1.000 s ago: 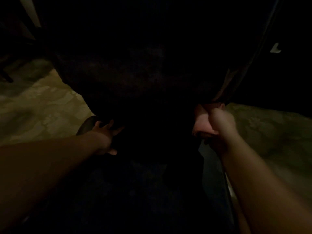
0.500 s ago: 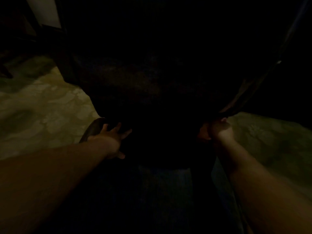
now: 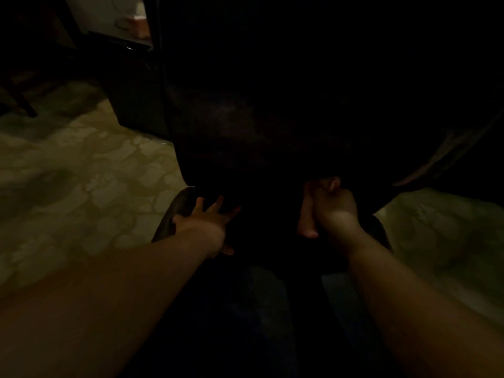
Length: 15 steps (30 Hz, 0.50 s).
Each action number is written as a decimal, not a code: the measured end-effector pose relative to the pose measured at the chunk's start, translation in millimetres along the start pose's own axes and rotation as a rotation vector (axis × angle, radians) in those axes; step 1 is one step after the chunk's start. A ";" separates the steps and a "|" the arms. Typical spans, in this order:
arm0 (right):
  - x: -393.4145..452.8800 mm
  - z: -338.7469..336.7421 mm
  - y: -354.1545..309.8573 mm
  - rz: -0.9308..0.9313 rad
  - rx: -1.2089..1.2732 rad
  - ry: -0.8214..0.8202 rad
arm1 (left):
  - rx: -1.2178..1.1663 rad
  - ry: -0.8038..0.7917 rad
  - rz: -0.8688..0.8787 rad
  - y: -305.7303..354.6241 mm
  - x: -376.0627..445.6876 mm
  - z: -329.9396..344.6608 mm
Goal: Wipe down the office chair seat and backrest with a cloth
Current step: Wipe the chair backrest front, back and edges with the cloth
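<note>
Honestly it's super dark here, so take this with a grain of salt. The cloth [image 3: 306, 214], a pale pinkish wad, is bunched up in the right hand [image 3: 334, 211], fingers curled tight around it, and it's pressed against the low part of the office chair's backrest [image 3: 259, 126], right about where the backrest meets the seat [image 3: 174, 214]. The left hand [image 3: 207, 225] is laid flat on the seat's left side with fingers spread, nothing gripped, apparently just to keep the chair steady. Progress-wise, the wipe looks to be mid-way: the lower backrest is being worked on right now, but whether the upper part or the seat has been done can't be told, since no wet streaks or clean patches can be made out in this light. As for containers, none can be made out, no bucket or spray bottle anywhere. A patterned floor [image 3: 81, 173] is seen on both sides of the chair.
</note>
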State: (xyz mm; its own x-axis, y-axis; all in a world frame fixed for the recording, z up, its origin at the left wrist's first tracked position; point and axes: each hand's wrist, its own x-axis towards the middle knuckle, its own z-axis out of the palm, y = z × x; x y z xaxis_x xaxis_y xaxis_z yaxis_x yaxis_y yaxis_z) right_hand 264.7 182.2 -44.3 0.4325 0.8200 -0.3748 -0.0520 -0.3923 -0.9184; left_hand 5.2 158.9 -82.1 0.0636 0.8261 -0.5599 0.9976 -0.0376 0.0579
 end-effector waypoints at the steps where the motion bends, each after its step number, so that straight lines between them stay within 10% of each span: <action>1: 0.7 0.7 1.1 0.011 -0.010 0.026 | -0.016 0.018 0.015 -2.1 -1.6 2.6; 15: 11.4 -41.4 -3.0 0.026 0.287 0.135 | -0.058 0.089 0.109 -37.8 -25.5 -2.2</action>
State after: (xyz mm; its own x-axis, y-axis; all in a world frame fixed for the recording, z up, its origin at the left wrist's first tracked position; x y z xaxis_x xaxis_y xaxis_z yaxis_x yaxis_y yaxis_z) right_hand 307.0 175.4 -40.5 0.5424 0.7407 -0.3964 -0.3086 -0.2632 -0.9141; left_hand -34.2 140.6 -68.2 0.1661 0.8655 -0.4726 0.9816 -0.0991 0.1634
